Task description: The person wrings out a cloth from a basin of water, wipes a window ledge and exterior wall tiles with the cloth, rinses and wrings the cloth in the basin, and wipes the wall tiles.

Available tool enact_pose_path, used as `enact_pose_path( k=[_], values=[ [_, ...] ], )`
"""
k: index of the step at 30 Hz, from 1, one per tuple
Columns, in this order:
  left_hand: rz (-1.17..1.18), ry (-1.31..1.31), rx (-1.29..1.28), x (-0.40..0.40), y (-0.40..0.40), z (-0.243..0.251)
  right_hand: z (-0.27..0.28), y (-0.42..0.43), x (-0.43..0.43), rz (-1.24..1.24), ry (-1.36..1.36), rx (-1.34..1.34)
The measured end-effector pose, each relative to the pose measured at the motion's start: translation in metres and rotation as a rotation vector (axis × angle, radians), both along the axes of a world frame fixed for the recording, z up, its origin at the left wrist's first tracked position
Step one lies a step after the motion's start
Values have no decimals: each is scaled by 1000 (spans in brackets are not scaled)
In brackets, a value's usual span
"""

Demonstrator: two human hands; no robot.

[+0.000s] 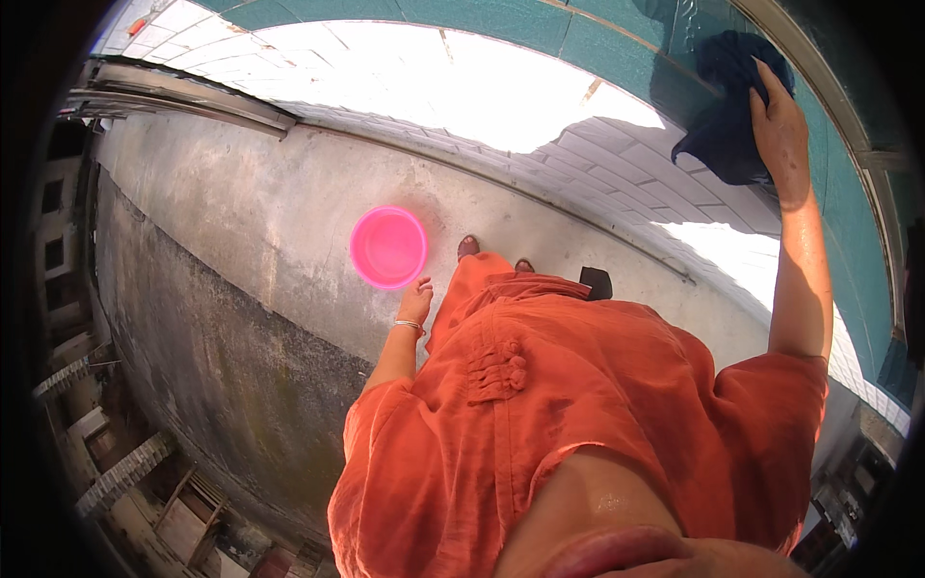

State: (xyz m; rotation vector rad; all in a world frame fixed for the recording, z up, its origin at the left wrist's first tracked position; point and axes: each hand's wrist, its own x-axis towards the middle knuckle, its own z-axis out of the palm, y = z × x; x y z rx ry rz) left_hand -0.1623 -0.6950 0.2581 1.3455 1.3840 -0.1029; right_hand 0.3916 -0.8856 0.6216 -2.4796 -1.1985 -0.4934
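My right hand is raised at the upper right, gripping a dark navy cloth. The cloth hangs in folds against the teal tiled band of the wall, just beside a metal window frame. Down at my side, my left hand has its fingers loosely bent and nothing visible in them. A bracelet circles that wrist. In the picture, the left fingertips come near the rim of a round pink plastic basin on the concrete floor. Whether the basin holds water is unclear.
White tiles cover the lower wall, partly in glaring sun. A thin pipe or ledge runs along its foot. The concrete floor meets a dark, stained strip. Buildings show at far left. A dark object is at my hip.
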Motion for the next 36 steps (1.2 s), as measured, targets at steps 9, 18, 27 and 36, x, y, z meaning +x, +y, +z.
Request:
enact_pose_path(
  k=[9, 18, 27, 36],
  values=[
    [44, -60, -111, -19, -44, 39, -44, 80, -128, 641, 284, 59],
    [212, -658, -229, 113, -29, 115, -172, 120, -213, 503, 1224, 27],
    [267, -663, -152, 80, 13, 5, -264, 157, -291, 466, 1429, -330],
    [399, -294, 21, -68, 112, -88, -401, 210, -344, 124, 1793, -70]
  ],
)
